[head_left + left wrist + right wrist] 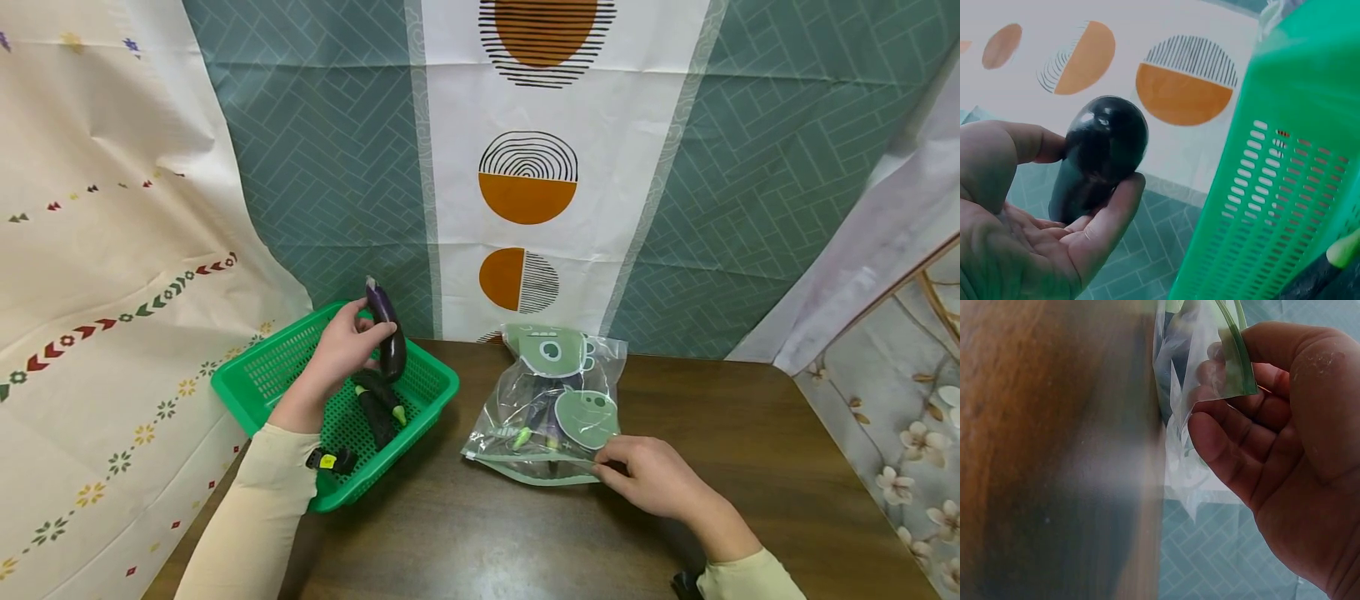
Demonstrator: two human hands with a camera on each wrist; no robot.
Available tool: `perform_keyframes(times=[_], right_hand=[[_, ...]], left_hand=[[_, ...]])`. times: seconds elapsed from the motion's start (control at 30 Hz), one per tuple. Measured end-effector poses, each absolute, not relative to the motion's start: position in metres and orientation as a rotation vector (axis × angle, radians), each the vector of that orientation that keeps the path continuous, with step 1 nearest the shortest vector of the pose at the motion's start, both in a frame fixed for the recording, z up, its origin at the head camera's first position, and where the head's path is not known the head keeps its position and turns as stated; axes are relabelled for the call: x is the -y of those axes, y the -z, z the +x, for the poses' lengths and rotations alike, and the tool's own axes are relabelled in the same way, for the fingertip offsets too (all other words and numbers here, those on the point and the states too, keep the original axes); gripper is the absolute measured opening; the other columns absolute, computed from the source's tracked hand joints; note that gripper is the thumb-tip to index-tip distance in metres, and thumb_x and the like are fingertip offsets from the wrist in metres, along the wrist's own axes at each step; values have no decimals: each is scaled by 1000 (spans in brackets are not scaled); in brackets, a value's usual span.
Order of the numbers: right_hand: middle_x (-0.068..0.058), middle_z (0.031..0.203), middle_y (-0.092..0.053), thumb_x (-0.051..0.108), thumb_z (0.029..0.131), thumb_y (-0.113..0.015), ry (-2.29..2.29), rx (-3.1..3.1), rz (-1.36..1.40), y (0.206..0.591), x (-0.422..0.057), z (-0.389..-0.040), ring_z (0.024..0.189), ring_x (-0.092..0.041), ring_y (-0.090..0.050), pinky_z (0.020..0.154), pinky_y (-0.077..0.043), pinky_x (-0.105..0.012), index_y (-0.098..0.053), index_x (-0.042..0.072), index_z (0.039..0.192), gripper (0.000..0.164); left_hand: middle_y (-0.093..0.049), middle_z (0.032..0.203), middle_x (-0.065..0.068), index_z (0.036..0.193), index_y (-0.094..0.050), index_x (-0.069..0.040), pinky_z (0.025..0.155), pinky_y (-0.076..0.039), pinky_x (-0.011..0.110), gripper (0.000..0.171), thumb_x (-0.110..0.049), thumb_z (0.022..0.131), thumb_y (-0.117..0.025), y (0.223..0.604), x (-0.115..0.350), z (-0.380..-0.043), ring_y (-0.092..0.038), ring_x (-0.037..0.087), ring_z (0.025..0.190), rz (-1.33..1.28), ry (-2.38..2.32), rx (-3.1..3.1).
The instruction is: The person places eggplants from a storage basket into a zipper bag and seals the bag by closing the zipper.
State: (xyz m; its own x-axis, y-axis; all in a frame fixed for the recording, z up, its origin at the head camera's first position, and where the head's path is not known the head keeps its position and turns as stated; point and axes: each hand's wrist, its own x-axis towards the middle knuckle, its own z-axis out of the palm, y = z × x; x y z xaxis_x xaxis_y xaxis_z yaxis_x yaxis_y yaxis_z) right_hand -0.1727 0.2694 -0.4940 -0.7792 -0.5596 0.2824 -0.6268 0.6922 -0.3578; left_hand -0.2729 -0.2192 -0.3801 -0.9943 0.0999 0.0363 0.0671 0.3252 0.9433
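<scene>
My left hand (347, 346) grips a dark purple eggplant (392, 343) above the green basket (420, 446); in the left wrist view its glossy rounded end (1110, 137) sits between thumb and fingers. More dark eggplants (375, 417) with green stems lie in the basket. My right hand (652, 475) pinches the right corner of the zip bag's opening (540, 475). The clear bag, printed with green cartoon figures (588, 418), lies on the table with eggplants (536, 417) inside, their green stems toward the opening. In the right wrist view the bag's green zip edge (1238, 350) passes between thumb and fingers.
A brown wooden table (465, 533) carries the basket at left and the bag at centre. A patterned cloth (360, 167) hangs behind the table, and a cream embroidered cloth (135, 333) drapes along the left. At right is a flowered surface (900, 433).
</scene>
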Motion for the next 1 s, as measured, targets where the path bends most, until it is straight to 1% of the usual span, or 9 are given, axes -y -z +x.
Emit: perform_keyframes(times=[0.27,0.33,0.43,0.53,0.6,0.83,1.0], right_hand=[[25,91,-68,14,99,-83,-663,2735,977,496,-270,-173,80,5,-61,70,-58,-31,-79,31,95,18],[25,91,-68,14,99,-83,-664,2730,979,496,-270,-173,80,5,-61,70,-58,-31,-80,30,95,18],[25,91,-68,13,99,-83,-666,2730,980,496,-270,-173,80,5,-61,70,-58,-31,-80,30,95,17],[25,91,-68,14,99,-83,-661,2734,976,496,-270,-173,80,5,-61,70,-58,-31,-80,30,95,17],[25,91,-68,14,99,-83,-658,2739,972,496,-270,-173,80,4,-62,71,-59,-31,-80,31,95,17],[25,91,-68,14,99,-83,-664,2748,970,495,-271,-174,80,4,-62,71,-59,-31,-80,31,95,17],[26,90,-67,14,98,-84,-665,2750,966,495,-271,-174,80,4,-61,70,-59,-31,-79,31,94,18]], left_hand=[[-56,152,33,178,-6,-5,85,-68,43,91,-31,114,-64,374,210,-264,-73,37,122,189,-1939,-2430],[-56,154,33,178,-7,-4,84,-68,42,90,-31,114,-64,373,207,-262,-73,36,121,187,-1966,-2418],[-56,155,31,178,-8,-4,84,-68,40,89,-32,113,-64,371,202,-259,-73,28,118,188,-2003,-2404],[-58,152,30,177,-11,-3,84,-67,37,87,-31,114,-63,369,196,-256,-72,22,113,204,-2050,-2364],[-59,148,30,177,-12,-2,84,-67,36,86,-30,114,-63,368,192,-253,-70,20,109,218,-2073,-2340],[-65,137,24,176,-17,-1,86,-67,38,82,-28,114,-62,366,180,-245,-68,19,103,243,-2095,-2300],[-66,136,22,176,-18,0,86,-67,39,81,-26,114,-62,366,171,-240,-67,18,102,273,-2111,-2272]])
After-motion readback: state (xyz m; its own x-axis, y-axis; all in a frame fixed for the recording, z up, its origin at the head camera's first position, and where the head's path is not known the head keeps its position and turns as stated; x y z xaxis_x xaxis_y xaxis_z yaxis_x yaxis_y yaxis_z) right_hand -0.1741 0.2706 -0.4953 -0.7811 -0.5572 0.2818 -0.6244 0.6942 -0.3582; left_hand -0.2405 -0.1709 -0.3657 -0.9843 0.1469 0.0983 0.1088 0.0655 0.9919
